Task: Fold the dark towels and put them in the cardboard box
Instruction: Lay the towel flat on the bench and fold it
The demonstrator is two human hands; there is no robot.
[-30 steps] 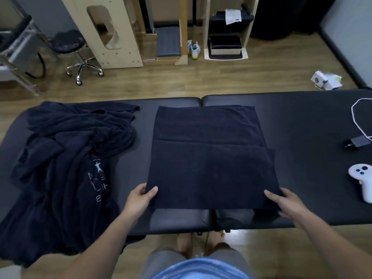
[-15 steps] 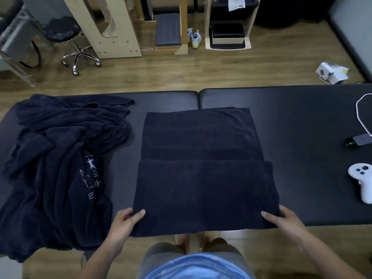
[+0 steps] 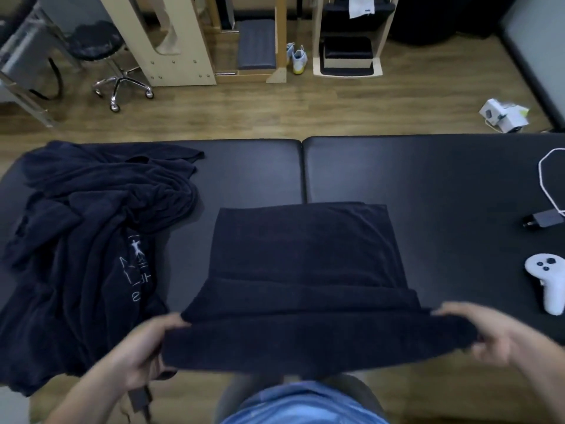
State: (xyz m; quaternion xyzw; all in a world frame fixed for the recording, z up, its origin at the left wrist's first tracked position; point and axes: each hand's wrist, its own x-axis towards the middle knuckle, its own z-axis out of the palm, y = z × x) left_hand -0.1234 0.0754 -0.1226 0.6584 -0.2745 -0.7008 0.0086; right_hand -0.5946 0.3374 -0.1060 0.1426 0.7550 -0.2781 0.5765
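Change over the last half second, left to right: the left hand (image 3: 139, 353), previously laid nearly flat at the near left corner, is now curled round that corner. The near edge of the part-folded towel (image 3: 305, 258) has been raised off the padded table (image 3: 443, 185) and drawn toward the person. The right hand (image 3: 495, 335) is likewise clenched on the near right corner. Both grips are closed on cloth, with thumbs under or behind the hem (exact finger placement is blurred by motion).

The far edge of the towel has been pulled back from near the far side of the table to about its middle. The earlier fold line is still visible across the cloth.

Judgement: the next fold is being started, with the lifted near edge likely to be carried forward over the far half. One towel is therefore mid-fold and nothing has been boxed. The cardboard box is not in view, so its position cannot be noted.

Surface, left to right:
- A heap of unfolded dark towels (image 3: 91, 255) is spread over the left end, one bearing pale lettering, with part of it hanging over the near edge.
- The towel in hand is set centrally, across the seam between the two pads.
- A white cable (image 3: 542, 179), a black adapter (image 3: 545, 220) and a white controller (image 3: 547, 283) are placed at the right end, well apart from the towel.

Room: a wooden floor (image 3: 275, 114) is seen beyond the table, with a rolling stool (image 3: 101, 44), pale wooden frames, a pair of shoes (image 3: 297, 58) and a small white box (image 3: 504, 114).
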